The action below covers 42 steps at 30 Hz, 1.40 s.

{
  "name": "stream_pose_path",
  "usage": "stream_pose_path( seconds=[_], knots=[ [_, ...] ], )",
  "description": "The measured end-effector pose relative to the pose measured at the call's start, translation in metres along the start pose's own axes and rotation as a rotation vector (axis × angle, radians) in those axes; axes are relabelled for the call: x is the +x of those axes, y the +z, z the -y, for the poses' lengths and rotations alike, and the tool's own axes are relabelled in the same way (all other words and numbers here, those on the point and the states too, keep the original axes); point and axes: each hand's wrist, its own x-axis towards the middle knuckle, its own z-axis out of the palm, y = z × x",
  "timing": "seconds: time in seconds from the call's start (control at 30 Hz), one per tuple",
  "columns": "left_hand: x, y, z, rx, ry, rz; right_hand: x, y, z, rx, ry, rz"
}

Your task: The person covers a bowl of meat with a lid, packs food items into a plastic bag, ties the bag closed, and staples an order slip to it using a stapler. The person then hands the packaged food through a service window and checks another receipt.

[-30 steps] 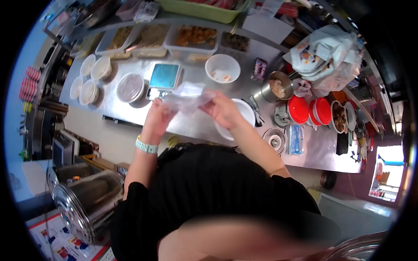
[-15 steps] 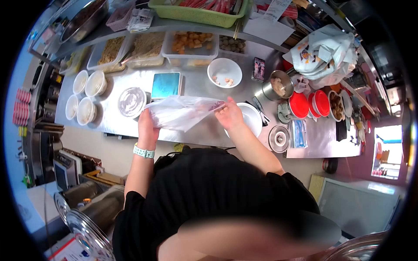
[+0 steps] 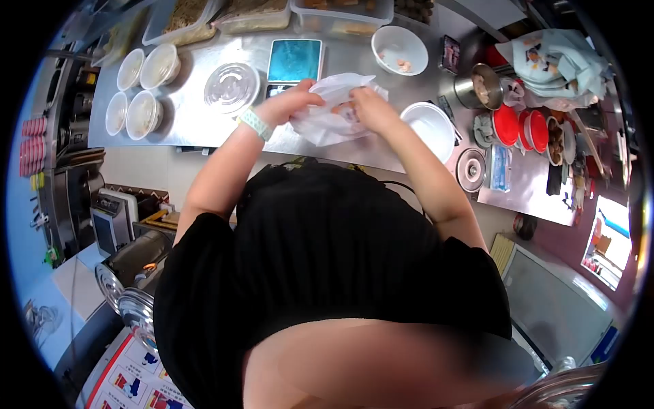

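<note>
A translucent white plastic bag (image 3: 323, 129) hangs over the steel worktop in front of my body. My left hand (image 3: 291, 103) grips its left edge, thumb on the upper side. At the bag's right side is my right hand (image 3: 372, 109), fingers curled down into or onto the film. Something pinkish shows through the plastic between the hands; I cannot make out what it is. Just beyond the bag lies a scale (image 3: 294, 61) with a blue-green top. A white bowl (image 3: 429, 131) stands to the right of my right hand, and a clear round lid (image 3: 231, 88) to the left.
Several lidded tubs (image 3: 144, 114) stand on the left. Food containers (image 3: 255, 17) line the back. A white bowl with pink pieces (image 3: 400, 50), a phone (image 3: 450, 54), a steel pot (image 3: 479, 88) and red-lidded tubs (image 3: 505, 126) are on the right.
The bag, stretched wide between both hands before, is now bunched smaller. My hands have come closer together, and the right fingers have curled down at the bag. The view has tilted down.
</note>
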Motion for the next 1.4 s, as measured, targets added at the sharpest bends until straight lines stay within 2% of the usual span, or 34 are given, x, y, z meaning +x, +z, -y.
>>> stream_pose_path(
  seconds=[0.03, 0.13, 0.17, 0.2, 0.27, 0.3, 0.33, 0.37, 0.4, 0.43, 0.47, 0.5, 0.53, 0.6, 0.63, 0.67, 0.7, 0.73, 0.77, 0.8, 0.83, 0.93, 1.0, 1.03, 1.07, 1.13, 1.17, 1.2, 1.27, 1.3, 1.33, 1.37, 1.4],
  knots=[
    [0.003, -0.008, -0.005, 0.085, -0.032, -0.002, 0.001, -0.002, -0.008, 0.006, -0.001, 0.006],
    [0.006, -0.026, -0.009, 0.078, -0.156, 0.072, -0.004, -0.007, -0.009, 0.027, 0.009, 0.119],
    [0.014, -0.030, 0.001, 0.300, 0.023, -0.006, -0.006, -0.010, -0.006, -0.070, 0.050, 0.186],
    [0.015, -0.029, 0.006, 0.298, 0.024, -0.003, -0.006, -0.016, -0.002, -0.170, 0.092, 0.251],
    [0.012, -0.019, 0.011, 1.449, 0.568, -0.632, -0.004, -0.018, 0.016, -0.147, 0.265, 0.369],
    [0.009, -0.009, 0.011, 1.495, 0.783, -0.670, 0.000, -0.023, 0.027, -0.124, 0.361, 0.375],
    [0.012, 0.005, 0.013, 1.447, 0.931, -0.674, -0.001, -0.008, 0.019, -0.221, 0.290, 0.397],
    [0.034, 0.007, 0.024, 1.324, 1.068, -0.496, -0.003, 0.015, 0.010, -0.227, 0.272, 0.289],
    [0.032, 0.020, 0.021, 1.209, 1.165, -0.342, -0.006, -0.003, 0.029, -0.204, 0.345, 0.436],
    [0.023, 0.030, 0.017, 1.237, 0.930, -0.209, -0.007, 0.009, 0.024, -0.189, 0.327, 0.391],
    [0.022, 0.039, 0.021, 1.365, 0.747, -0.231, -0.011, 0.006, 0.032, -0.152, 0.312, 0.299],
    [0.029, 0.040, 0.030, 1.455, 0.721, -0.217, -0.010, 0.015, 0.028, -0.169, 0.306, 0.241],
    [0.036, 0.037, 0.039, 1.479, 0.669, -0.183, -0.007, 0.017, 0.023, 0.087, 0.449, 0.171],
    [0.033, 0.041, 0.045, 1.460, 0.721, -0.110, -0.005, 0.030, 0.008, 0.021, -0.122, -0.053],
    [0.033, 0.040, 0.046, 1.560, 0.563, 0.024, -0.006, 0.029, 0.005, 0.022, -0.121, -0.055],
    [0.030, 0.038, 0.051, 1.560, 0.562, 0.025, -0.006, 0.028, 0.000, -0.136, -0.199, 0.077],
    [0.023, 0.039, 0.053, 1.709, 0.609, -0.003, -0.007, 0.021, -0.002, -0.296, -0.278, 0.208],
    [0.019, 0.040, 0.054, 1.859, 0.655, -0.032, -0.009, 0.016, -0.003, -0.295, -0.280, 0.206],
    [0.020, 0.042, 0.052, 1.860, 0.404, 0.048, -0.012, 0.011, -0.004, -0.294, -0.135, 0.303],
    [0.022, 0.033, 0.058, 1.863, 0.401, 0.047, -0.013, 0.006, -0.006, -0.293, 0.011, 0.398],
    [0.019, 0.021, 0.061, 1.895, 0.573, 0.008, -0.014, 0.002, -0.008, -0.331, -0.023, 0.406],
    [0.012, 0.014, 0.049, 1.910, 0.787, -0.019, -0.008, 0.003, -0.005, -0.315, -0.016, 0.498],
    [0.012, 0.026, 0.031, 1.852, 0.635, 0.032, -0.010, -0.002, -0.003, -0.316, -0.044, 0.506],
    [0.015, 0.026, 0.032, 1.712, 0.783, -0.008, -0.011, -0.004, -0.002, -0.313, -0.068, 0.515],
    [0.017, 0.029, 0.029, 1.712, 0.775, -0.005, -0.012, -0.001, -0.005, -0.308, -0.072, 0.517],
    [0.019, 0.038, 0.031, 1.555, 0.606, 0.088, -0.018, 0.012, -0.010, -0.260, -0.083, 0.361],
    [0.031, 0.035, 0.052, 1.675, 0.574, 0.079, -0.020, 0.015, -0.017, -0.191, -0.143, 0.293],
    [0.040, 0.035, 0.072, 1.615, 0.577, 0.006, -0.014, 0.022, -0.023, -0.121, -0.106, 0.303],
    [0.037, 0.032, 0.079, 1.621, 0.705, -0.067, -0.008, 0.023, -0.022, 0.017, -0.112, 0.384],
    [0.034, 0.036, 0.072, 1.598, 0.594, -0.034, -0.009, -0.001, -0.010, 0.075, -0.153, 0.436],
    [0.036, 0.039, 0.069, 1.580, 0.500, -0.009, -0.020, -0.012, -0.004, 0.239, -0.120, 0.361],
    [0.046, 0.035, 0.076, 1.625, 0.518, -0.013, -0.026, -0.025, -0.001, 0.394, -0.073, 0.279],
    [0.051, 0.033, 0.084, 1.677, 0.546, -0.020, -0.026, -0.043, 0.005, 0.402, -0.087, 0.309]
  ],
)
